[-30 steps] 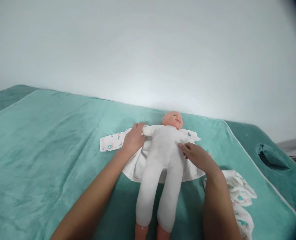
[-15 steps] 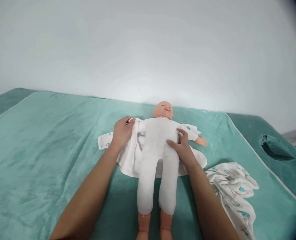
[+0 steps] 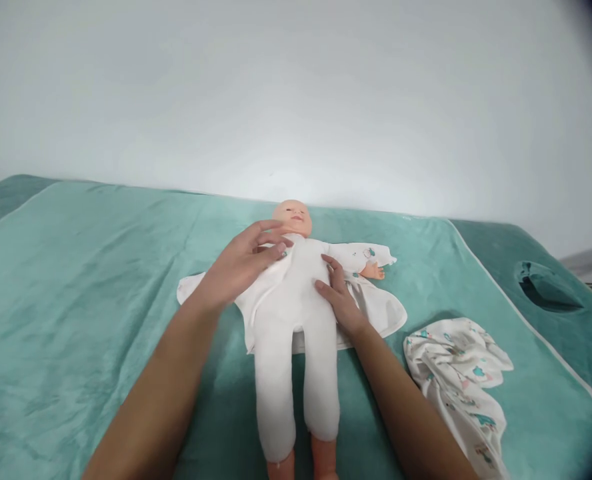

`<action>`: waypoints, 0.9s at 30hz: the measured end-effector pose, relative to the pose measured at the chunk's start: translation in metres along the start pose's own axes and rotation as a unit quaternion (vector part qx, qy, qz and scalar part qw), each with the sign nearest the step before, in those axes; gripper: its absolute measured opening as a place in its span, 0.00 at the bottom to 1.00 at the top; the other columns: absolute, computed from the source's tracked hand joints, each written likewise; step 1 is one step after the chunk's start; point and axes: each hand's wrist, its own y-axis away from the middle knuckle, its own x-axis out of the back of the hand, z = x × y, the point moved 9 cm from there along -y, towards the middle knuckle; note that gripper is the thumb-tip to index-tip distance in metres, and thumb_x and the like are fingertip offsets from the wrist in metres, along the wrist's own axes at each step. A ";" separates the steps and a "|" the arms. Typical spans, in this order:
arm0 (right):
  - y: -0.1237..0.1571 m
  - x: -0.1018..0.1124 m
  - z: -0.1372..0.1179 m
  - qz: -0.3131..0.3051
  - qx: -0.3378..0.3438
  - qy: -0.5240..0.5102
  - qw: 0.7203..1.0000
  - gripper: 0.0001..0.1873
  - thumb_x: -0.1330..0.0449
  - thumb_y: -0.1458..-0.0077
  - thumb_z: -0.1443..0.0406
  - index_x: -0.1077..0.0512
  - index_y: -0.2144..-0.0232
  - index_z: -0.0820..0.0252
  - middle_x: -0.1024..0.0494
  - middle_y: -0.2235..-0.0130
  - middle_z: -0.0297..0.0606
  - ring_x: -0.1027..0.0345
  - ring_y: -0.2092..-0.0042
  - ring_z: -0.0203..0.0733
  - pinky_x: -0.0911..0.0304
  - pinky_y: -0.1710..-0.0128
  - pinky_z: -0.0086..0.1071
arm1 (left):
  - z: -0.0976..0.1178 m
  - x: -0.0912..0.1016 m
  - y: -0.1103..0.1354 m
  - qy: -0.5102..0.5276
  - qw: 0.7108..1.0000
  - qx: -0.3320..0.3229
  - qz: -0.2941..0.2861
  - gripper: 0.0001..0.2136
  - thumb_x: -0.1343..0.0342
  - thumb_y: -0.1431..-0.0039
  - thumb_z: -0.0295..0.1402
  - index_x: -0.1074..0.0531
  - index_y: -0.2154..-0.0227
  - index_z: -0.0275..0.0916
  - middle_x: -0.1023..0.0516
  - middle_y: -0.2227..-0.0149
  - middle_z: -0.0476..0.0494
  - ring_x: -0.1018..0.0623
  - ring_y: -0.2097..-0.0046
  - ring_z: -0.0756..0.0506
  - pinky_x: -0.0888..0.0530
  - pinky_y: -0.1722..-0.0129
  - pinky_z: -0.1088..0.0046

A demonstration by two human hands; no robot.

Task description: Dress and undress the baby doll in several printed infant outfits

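A baby doll (image 3: 296,287) with a white cloth body lies on its back, legs towards me. An open white baby shirt (image 3: 383,317) with a printed outer side is spread under it, and one sleeve (image 3: 356,253) covers the arm on the right. The doll's small hand pokes out below that cuff. My left hand (image 3: 241,263) pinches the shirt's left front edge over the upper chest, just below the chin; it hides the arm on that side. My right hand (image 3: 342,297) rests against the right side of the torso, thumb and forefinger apart.
A crumpled printed white cloth garment (image 3: 459,373) lies to the right of my right forearm. Everything rests on a green sheet (image 3: 101,300) against a pale wall. A dark oval opening (image 3: 549,287) is in the green cover at the far right.
My left hand has brought the shirt's left front inward over the chest. The doll's head and torso have shifted left. My right hand has stayed on the doll's side.
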 end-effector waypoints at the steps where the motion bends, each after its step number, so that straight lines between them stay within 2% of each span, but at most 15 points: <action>1: 0.000 0.001 0.001 -0.001 0.004 -0.001 1.000 0.36 0.39 0.44 0.52 0.47 0.38 0.47 0.38 0.35 0.37 0.42 0.35 0.47 0.40 0.37 0.43 | 0.008 -0.004 0.010 -0.003 0.999 0.004 -0.042 0.22 0.39 0.44 0.43 0.27 0.46 0.48 0.20 0.49 0.42 0.21 0.53 0.41 0.22 0.60 0.64; 4: -0.001 0.001 0.003 -0.015 0.012 -0.017 1.000 0.34 0.40 0.43 0.52 0.47 0.38 0.46 0.38 0.35 0.36 0.42 0.35 0.46 0.40 0.37 0.42 | 0.027 -0.016 0.040 0.011 0.988 -0.011 -0.156 0.19 0.42 0.42 0.47 0.24 0.49 0.49 0.23 0.45 0.40 0.21 0.50 0.37 0.19 0.65 0.61; 6: -0.001 0.001 0.004 -0.023 0.019 -0.029 0.999 0.32 0.41 0.42 0.52 0.46 0.38 0.46 0.38 0.36 0.37 0.41 0.36 0.46 0.41 0.36 0.42 | 0.034 -0.020 0.050 0.010 0.981 -0.050 -0.190 0.17 0.44 0.39 0.47 0.23 0.51 0.49 0.23 0.45 0.40 0.20 0.49 0.36 0.18 0.64 0.60; 8: 0.000 0.000 0.005 -0.026 0.025 -0.045 0.998 0.31 0.41 0.42 0.52 0.46 0.40 0.47 0.37 0.37 0.38 0.40 0.37 0.45 0.40 0.37 0.43 | 0.033 -0.019 0.046 -0.023 0.983 -0.095 -0.159 0.16 0.46 0.37 0.46 0.23 0.50 0.49 0.23 0.45 0.41 0.21 0.49 0.37 0.18 0.59 0.60; 10: 0.000 -0.001 0.005 -0.024 0.031 -0.066 0.997 0.30 0.39 0.44 0.52 0.46 0.44 0.48 0.34 0.39 0.39 0.37 0.39 0.46 0.37 0.40 0.43 | 0.027 -0.016 0.034 -0.085 0.985 -0.134 -0.075 0.15 0.47 0.35 0.45 0.24 0.50 0.49 0.22 0.46 0.43 0.22 0.47 0.38 0.20 0.54 0.61; 12: -0.001 -0.003 0.003 -0.025 0.037 -0.080 0.996 0.29 0.37 0.47 0.49 0.45 0.49 0.48 0.32 0.42 0.39 0.35 0.42 0.48 0.35 0.43 0.44 | 0.021 -0.019 0.022 -0.155 0.973 -0.169 -0.007 0.15 0.49 0.34 0.44 0.25 0.50 0.48 0.23 0.45 0.45 0.23 0.44 0.40 0.23 0.47 0.60; 15: -0.003 -0.008 -0.007 -0.039 0.060 -0.093 0.993 0.29 0.36 0.52 0.45 0.44 0.58 0.49 0.31 0.44 0.37 0.35 0.42 0.48 0.34 0.44 0.43 | 0.014 -0.038 0.012 -0.245 0.944 -0.220 0.008 0.14 0.50 0.33 0.40 0.27 0.49 0.45 0.24 0.43 0.46 0.27 0.40 0.42 0.32 0.37 0.59; 18: -0.006 -0.012 -0.012 -0.077 0.069 -0.129 0.986 0.30 0.34 0.54 0.46 0.43 0.57 0.47 0.32 0.43 0.35 0.36 0.41 0.48 0.34 0.44 0.42 | 0.010 -0.054 0.006 -0.326 0.912 -0.248 0.022 0.14 0.52 0.33 0.37 0.28 0.49 0.43 0.24 0.43 0.44 0.31 0.37 0.42 0.37 0.34 0.59; 21: -0.010 -0.010 -0.005 -0.097 0.063 -0.144 0.983 0.33 0.33 0.53 0.47 0.42 0.50 0.45 0.30 0.44 0.34 0.36 0.40 0.47 0.36 0.42 0.43 | 0.010 -0.080 -0.013 -0.427 0.872 -0.241 0.019 0.19 0.49 0.35 0.35 0.33 0.42 0.43 0.30 0.39 0.40 0.35 0.34 0.39 0.40 0.35 0.57; 24: -0.010 -0.006 0.004 -0.099 0.067 -0.108 0.987 0.33 0.34 0.54 0.46 0.37 0.48 0.46 0.27 0.45 0.35 0.35 0.41 0.48 0.37 0.41 0.44 | 0.015 -0.124 -0.041 -0.520 0.820 -0.235 -0.036 0.28 0.42 0.42 0.31 0.39 0.38 0.45 0.34 0.36 0.38 0.38 0.34 0.35 0.41 0.36 0.53; 25: -0.010 -0.007 0.005 -0.106 0.068 -0.089 0.988 0.32 0.35 0.53 0.45 0.35 0.48 0.46 0.27 0.45 0.35 0.34 0.41 0.48 0.37 0.41 0.44 | 0.020 -0.138 -0.048 -0.542 0.802 -0.247 -0.050 0.29 0.41 0.43 0.30 0.39 0.38 0.44 0.35 0.36 0.36 0.38 0.34 0.34 0.42 0.37 0.52; 27: -0.009 -0.008 0.006 -0.110 0.064 -0.029 0.991 0.30 0.38 0.49 0.47 0.33 0.46 0.47 0.26 0.44 0.35 0.34 0.41 0.47 0.37 0.42 0.43 | 0.028 -0.162 -0.058 -0.584 0.765 -0.257 -0.090 0.23 0.43 0.42 0.27 0.35 0.42 0.42 0.30 0.42 0.35 0.31 0.40 0.35 0.38 0.41 0.53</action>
